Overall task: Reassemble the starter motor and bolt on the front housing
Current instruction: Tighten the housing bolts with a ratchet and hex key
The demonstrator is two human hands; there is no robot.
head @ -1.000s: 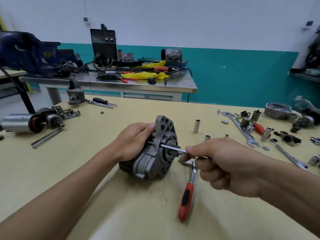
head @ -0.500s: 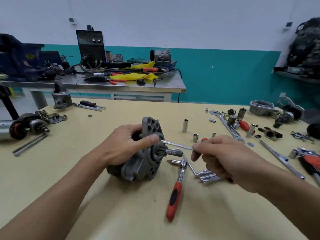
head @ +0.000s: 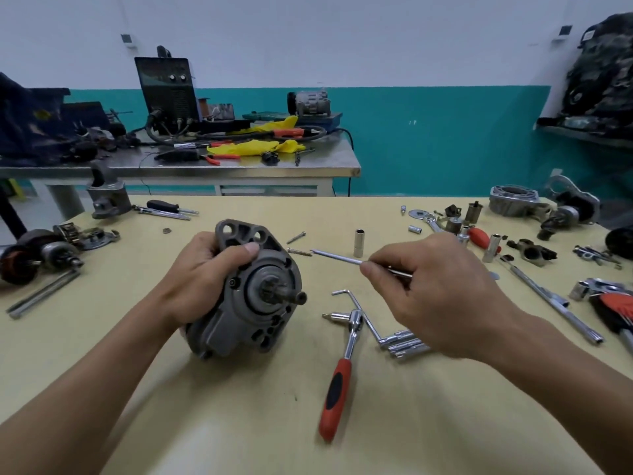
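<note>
tabletop (head: 239,423): motor (head: 255,296) in left grip (head: 202,272)

Starter motor (head: 253,296) in left hand (head: 202,279), long bolt (head: 337,258) in right hand (head: 442,289).

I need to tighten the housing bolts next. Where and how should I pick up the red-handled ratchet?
Probably grip the ratchet by its red and black handle, coming from above: it lies flat on the table, with the handle end nearest you and clear. Its metal head sits crowded against the hex keys.
</note>
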